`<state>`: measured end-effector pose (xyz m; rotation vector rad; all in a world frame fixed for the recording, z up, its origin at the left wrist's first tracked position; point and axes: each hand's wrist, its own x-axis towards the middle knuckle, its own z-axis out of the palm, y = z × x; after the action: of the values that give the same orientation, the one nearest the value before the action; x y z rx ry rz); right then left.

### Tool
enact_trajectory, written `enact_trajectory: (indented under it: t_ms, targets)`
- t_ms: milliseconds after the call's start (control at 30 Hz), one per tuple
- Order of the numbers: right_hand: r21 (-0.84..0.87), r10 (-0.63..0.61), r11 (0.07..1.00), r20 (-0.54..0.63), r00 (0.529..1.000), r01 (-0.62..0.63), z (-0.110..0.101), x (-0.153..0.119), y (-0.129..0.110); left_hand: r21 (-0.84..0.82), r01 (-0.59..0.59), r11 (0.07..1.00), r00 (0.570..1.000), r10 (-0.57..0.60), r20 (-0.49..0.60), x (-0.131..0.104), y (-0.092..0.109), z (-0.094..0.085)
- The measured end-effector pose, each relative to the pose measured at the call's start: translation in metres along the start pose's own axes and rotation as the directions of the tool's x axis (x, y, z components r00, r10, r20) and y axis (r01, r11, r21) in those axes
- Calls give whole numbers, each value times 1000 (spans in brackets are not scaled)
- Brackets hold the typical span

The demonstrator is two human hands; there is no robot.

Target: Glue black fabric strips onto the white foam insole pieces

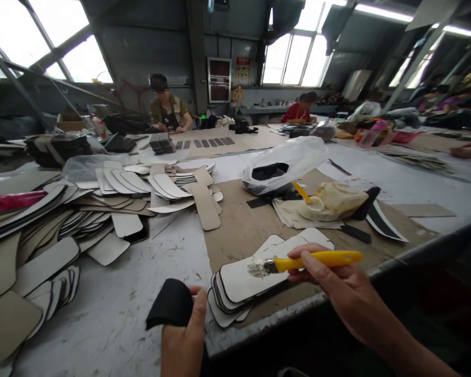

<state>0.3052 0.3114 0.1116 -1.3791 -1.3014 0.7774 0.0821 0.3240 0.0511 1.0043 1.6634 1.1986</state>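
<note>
My right hand [333, 272] grips a brush with a yellow handle [345, 257]. Its whitish, clumped bristles [257, 268] are over the top of a stack of long white pieces with rounded corners and dark edges [235, 283]; whether they touch it I cannot tell. Left of that stack, the thumb and fingers of my left hand [186, 327] close on a curved black strip [171, 303]. Beyond the stack stands a small container of pale paste [313, 207], with another yellow handle [301, 191] sticking out of it.
Piles of white and beige cut pieces [105, 209] spread over the left of the table. A clear plastic bag [294, 159] holds something black. Brown board [227, 246] lies under the stack, near the table edge [267, 325]. Other people [168, 110] sit farther back.
</note>
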Motion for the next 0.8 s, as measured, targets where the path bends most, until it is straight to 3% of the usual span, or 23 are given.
enact_trajectory:
  t_ms: [100, 233, 367, 467, 600, 800]
  targets:
    - [155, 193, 969, 25, 981, -195, 13, 1, 20, 123, 22, 992, 997, -31, 74, 8, 0, 12]
    - [213, 297, 929, 67, 953, -304, 28, 1, 38, 269, 39, 962, 984, -84, 157, 12, 3, 28]
    - [232, 354, 901, 93, 931, -366, 33, 2, 46, 349, 98, 932, 978, -156, 141, 17, 1, 36]
    - [131, 259, 953, 110, 960, -272, 29, 4, 52, 409, 143, 901, 967, -216, 138, 18, -1, 38]
    - [-73, 22, 997, 67, 998, -17, 10, 6, 65, 430, 164, 888, 958, -247, 145, 15, 0, 41]
    - [-420, -228, 886, -28, 973, 196, -34, 13, 74, 434, 221, 873, 962, -269, 53, 8, -2, 40]
